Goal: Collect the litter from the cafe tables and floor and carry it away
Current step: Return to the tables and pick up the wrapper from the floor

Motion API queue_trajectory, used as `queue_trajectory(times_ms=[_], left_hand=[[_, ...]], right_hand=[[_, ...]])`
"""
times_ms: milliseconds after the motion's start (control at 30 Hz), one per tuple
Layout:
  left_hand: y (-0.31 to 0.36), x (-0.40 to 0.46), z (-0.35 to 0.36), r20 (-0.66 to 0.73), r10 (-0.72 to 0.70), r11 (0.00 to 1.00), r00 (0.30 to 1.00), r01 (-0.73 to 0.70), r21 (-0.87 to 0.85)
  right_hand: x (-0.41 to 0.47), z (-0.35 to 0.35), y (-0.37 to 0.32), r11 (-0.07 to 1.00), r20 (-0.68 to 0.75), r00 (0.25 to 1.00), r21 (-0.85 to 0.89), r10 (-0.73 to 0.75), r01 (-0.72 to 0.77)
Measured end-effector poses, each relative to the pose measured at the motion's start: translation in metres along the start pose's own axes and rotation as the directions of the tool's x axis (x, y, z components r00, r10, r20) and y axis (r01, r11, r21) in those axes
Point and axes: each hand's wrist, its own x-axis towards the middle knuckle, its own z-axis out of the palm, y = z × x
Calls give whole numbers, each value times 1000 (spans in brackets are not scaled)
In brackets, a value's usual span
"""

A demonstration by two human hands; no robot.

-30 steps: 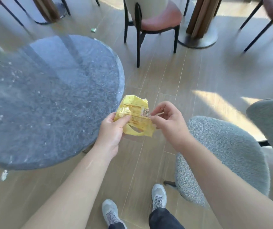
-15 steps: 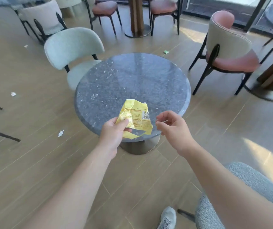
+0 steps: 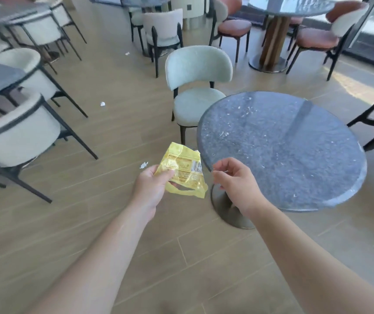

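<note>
A crumpled yellow snack wrapper [image 3: 185,171] with a barcode is pinched in my left hand [image 3: 152,189], held over the wooden floor just left of the round dark stone table [image 3: 281,150]. My right hand [image 3: 233,180] hovers a little to the right of the wrapper, not touching it, with its fingers loosely curled and apart over the table's near edge. Small white paper scraps lie on the floor: one [image 3: 144,165] just beyond my left hand, one [image 3: 102,104] farther left, and a third [image 3: 127,53] far back.
A pale green chair [image 3: 197,87] stands tucked at the table's far left. Cream armchairs with black legs [image 3: 18,137] line the left side. Another round table [image 3: 290,5] with rust-coloured chairs [image 3: 315,39] stands at the back right. The table's pedestal foot [image 3: 229,209] sits near my right wrist.
The view has swung left, so the stone table now sits to the right and more floor shows. My right hand has drawn farther from the wrapper, which stays in my left hand.
</note>
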Motion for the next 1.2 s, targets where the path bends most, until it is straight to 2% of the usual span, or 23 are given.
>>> queue_trajectory(times_ms=[267, 533, 867, 1200], left_hand=[[0, 31, -125, -112, -9, 997, 994, 0, -80], [-3, 56, -191, -184, -53, 982, 982, 18, -187], [8, 126, -227, -234, -103, 974, 967, 50, -220], [56, 261, -227, -299, -65, 990, 952, 23, -142]], right_hand=[[14, 120, -25, 999, 54, 998, -30, -44, 46], [39, 181, -42, 998, 126, 991, -48, -43, 49], [126, 238, -43, 999, 209, 977, -21, -42, 48], [285, 269, -66, 1000, 282, 959, -6, 1, 0]])
